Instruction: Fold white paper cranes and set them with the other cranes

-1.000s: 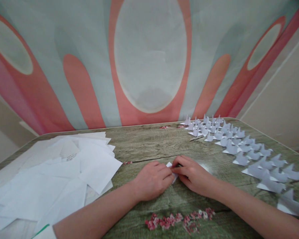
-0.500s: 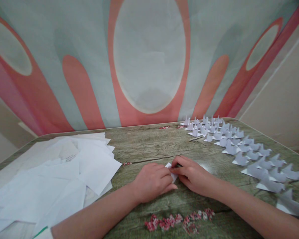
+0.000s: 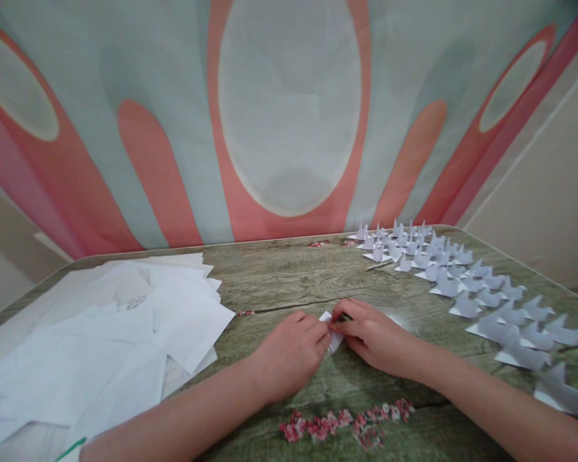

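Between my hands, low over the middle of the table, is a small folded piece of white paper [image 3: 336, 342]. My right hand [image 3: 368, 333] pinches its upper right part between thumb and forefinger. My left hand [image 3: 291, 353] is closed at the paper's left side, with the fingertips meeting the right hand's near the fold. Parts of the paper are hidden behind the fingers. Several folded white paper birds [image 3: 491, 327] stand in rows along the right side of the table.
A spread-out pile of white paper sheets [image 3: 101, 346] covers the left of the wood-patterned table [image 3: 270, 276]. Pink flower prints [image 3: 325, 427] mark the tabletop near me. A coral and grey-green patterned backdrop [image 3: 289, 109] rises behind the table's far edge.
My left hand has shifted slightly left and its fingers have curled in, showing more of the folded paper's lower edge. The right hand keeps its pinch almost in place.
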`<act>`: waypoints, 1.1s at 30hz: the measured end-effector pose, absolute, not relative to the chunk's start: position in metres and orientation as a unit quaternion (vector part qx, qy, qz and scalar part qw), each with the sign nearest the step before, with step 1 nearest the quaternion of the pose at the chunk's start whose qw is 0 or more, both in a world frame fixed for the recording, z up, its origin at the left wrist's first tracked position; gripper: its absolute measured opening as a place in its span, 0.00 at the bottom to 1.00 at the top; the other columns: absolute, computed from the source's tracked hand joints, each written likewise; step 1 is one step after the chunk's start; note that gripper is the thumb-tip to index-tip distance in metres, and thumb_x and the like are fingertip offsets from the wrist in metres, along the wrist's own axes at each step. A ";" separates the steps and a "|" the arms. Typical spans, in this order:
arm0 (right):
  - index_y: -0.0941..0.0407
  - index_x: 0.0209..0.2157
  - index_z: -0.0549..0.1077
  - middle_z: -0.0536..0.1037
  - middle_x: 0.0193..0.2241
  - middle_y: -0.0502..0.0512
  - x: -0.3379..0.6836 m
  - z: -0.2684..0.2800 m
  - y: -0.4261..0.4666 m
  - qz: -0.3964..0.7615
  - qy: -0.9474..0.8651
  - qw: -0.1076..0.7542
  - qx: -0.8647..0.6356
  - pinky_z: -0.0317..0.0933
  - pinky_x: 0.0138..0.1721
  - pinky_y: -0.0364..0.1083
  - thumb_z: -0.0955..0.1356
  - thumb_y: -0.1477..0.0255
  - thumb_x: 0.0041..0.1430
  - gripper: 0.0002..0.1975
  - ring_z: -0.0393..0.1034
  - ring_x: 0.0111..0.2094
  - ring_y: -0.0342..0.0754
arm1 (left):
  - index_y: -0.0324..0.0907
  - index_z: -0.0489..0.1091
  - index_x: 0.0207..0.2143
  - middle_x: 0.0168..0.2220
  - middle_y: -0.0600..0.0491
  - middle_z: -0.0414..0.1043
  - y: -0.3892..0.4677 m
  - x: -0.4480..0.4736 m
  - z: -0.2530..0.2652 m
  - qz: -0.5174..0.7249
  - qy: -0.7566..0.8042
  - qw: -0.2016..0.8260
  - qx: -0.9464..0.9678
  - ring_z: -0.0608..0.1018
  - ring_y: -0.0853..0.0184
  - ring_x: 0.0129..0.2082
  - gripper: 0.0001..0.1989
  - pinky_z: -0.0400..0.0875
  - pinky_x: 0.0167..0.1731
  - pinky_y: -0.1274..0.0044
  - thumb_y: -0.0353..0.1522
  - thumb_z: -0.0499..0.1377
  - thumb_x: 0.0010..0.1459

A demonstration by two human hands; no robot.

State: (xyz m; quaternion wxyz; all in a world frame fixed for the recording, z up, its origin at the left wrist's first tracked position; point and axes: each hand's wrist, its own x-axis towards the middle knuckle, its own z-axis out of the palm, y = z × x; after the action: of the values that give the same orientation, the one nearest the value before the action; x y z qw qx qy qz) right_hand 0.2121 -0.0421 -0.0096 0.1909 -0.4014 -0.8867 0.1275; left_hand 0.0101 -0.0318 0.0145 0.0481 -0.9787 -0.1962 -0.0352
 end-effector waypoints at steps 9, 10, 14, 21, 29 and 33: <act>0.54 0.39 0.74 0.70 0.36 0.55 0.212 -0.009 -0.042 0.138 -0.886 0.185 -0.403 0.58 0.42 0.48 0.63 0.84 0.51 0.17 0.63 0.41 0.49 | 0.40 0.63 0.49 0.44 0.45 0.69 -0.042 0.008 0.024 0.003 -0.211 0.015 -0.977 0.70 0.60 0.45 0.14 0.64 0.45 0.68 0.29 0.50 0.60; 0.54 0.39 0.74 0.70 0.36 0.55 0.212 -0.009 -0.042 0.139 -0.886 0.186 -0.401 0.58 0.42 0.48 0.63 0.85 0.51 0.17 0.63 0.41 0.49 | 0.40 0.63 0.49 0.46 0.45 0.68 -0.044 0.008 0.024 0.008 -0.217 0.012 -0.976 0.70 0.59 0.47 0.14 0.64 0.46 0.67 0.29 0.50 0.60; 0.53 0.40 0.73 0.70 0.37 0.55 0.213 -0.008 -0.042 0.138 -0.890 0.183 -0.394 0.58 0.42 0.48 0.62 0.87 0.47 0.21 0.63 0.42 0.49 | 0.37 0.62 0.51 0.52 0.39 0.64 -0.055 0.011 0.020 0.049 -0.249 0.006 -0.967 0.67 0.55 0.52 0.18 0.63 0.48 0.65 0.29 0.50 0.59; 0.54 0.38 0.73 0.70 0.38 0.55 0.213 -0.009 -0.042 0.125 -0.895 0.174 -0.390 0.58 0.41 0.48 0.62 0.86 0.46 0.19 0.62 0.41 0.49 | 0.42 0.62 0.51 0.49 0.43 0.67 -0.065 0.013 0.030 0.030 -0.241 -0.043 -0.969 0.69 0.57 0.50 0.17 0.63 0.48 0.64 0.30 0.50 0.58; 0.54 0.34 0.74 0.71 0.32 0.53 0.209 -0.030 -0.038 0.141 -0.855 0.269 -0.420 0.58 0.37 0.46 0.62 0.83 0.53 0.14 0.64 0.36 0.47 | 0.38 0.63 0.49 0.45 0.48 0.69 -0.061 0.018 0.021 -0.037 -0.283 -0.051 -0.957 0.70 0.61 0.45 0.16 0.63 0.47 0.68 0.33 0.51 0.59; 0.54 0.37 0.74 0.71 0.33 0.53 0.209 -0.030 -0.039 0.187 -0.809 0.333 -0.447 0.60 0.37 0.45 0.59 0.87 0.51 0.20 0.65 0.36 0.46 | 0.35 0.67 0.44 0.42 0.45 0.71 -0.066 0.020 0.012 -0.028 -0.291 -0.016 -0.956 0.70 0.59 0.44 0.21 0.62 0.47 0.66 0.43 0.50 0.60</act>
State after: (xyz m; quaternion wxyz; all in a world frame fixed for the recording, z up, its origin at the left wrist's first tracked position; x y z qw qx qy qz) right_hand 0.2094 -0.0389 -0.0303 0.3327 -0.4466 -0.8092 0.1873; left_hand 0.0204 -0.0662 0.0120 -0.0158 -0.9561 -0.2913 -0.0278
